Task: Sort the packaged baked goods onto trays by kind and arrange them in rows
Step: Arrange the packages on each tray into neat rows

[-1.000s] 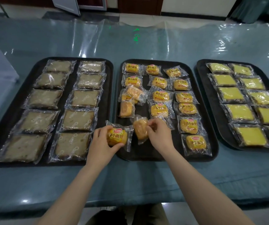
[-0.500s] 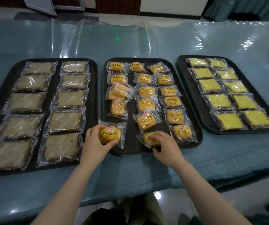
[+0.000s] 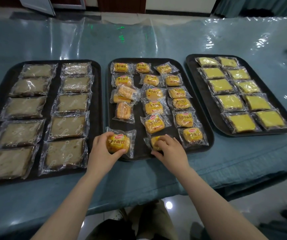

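While both bare arms reach in from the near edge of the long teal table under clear plastic sheeting (image 3: 156,42), the left hand (image 3: 102,151) curls thumb and fingers round a small orange bun in a clear wrapper with a yellow label (image 3: 119,142), holding it over the near-left corner of the black rectangular middle tray (image 3: 138,118). The right hand (image 3: 169,149) sits at about three o'clock from it, fingers bent down onto a second wrapped orange bun (image 3: 154,142) lying on the tray at the near end of the centre column; the fingers cover most of it and seem to grip its sides.

On that tray the other wrapped orange buns (image 3: 154,108) run away towards twelve o'clock in rough columns. The right column is fairly straight, the centre one a little crooked, and the left column is untidy, with one bun overlapping another and one lying label-down.

At nine o'clock, a second black tray (image 3: 97,101) carries two neat columns of pale brown cake slices in clear wrappers (image 3: 68,126), five in each. At three o'clock, a third black tray (image 3: 199,94), set at a slant, holds two columns of bright yellow cake slices in clear wrappers (image 3: 229,103), also five apiece. All three trays lie just beside one another along the table.
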The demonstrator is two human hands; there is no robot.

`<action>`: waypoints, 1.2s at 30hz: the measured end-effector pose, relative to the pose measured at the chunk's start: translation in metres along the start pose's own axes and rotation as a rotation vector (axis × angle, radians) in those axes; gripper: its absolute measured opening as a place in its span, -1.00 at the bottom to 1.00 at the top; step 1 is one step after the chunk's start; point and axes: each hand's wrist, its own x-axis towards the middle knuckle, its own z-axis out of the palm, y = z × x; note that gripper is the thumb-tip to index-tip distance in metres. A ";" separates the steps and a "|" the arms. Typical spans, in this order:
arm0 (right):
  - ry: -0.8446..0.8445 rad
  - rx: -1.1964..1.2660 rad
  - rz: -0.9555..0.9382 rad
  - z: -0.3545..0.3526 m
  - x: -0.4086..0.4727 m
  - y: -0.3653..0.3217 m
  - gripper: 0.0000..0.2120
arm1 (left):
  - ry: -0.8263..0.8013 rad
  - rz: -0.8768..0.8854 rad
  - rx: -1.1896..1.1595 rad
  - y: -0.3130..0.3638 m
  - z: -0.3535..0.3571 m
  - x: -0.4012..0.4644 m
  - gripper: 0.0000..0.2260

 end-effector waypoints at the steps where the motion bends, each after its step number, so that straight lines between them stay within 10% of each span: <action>1: 0.015 -0.015 0.020 0.001 0.001 -0.003 -0.78 | 0.000 0.001 0.002 0.000 0.000 -0.001 -0.41; 10: 0.093 0.155 0.251 -0.009 0.010 -0.007 -0.79 | 0.011 -0.006 -0.020 -0.001 -0.006 -0.003 -0.40; 14: -0.192 0.086 0.238 -0.018 0.014 0.001 -0.60 | 0.025 0.000 -0.028 0.000 -0.007 -0.002 -0.40; 27: -0.274 0.107 0.288 -0.023 0.013 0.007 -0.85 | 0.016 0.010 -0.059 0.008 -0.001 0.005 -0.40; 36: 0.067 0.319 0.709 -0.029 0.016 0.006 -0.63 | 0.023 0.000 -0.058 0.009 -0.004 0.009 -0.41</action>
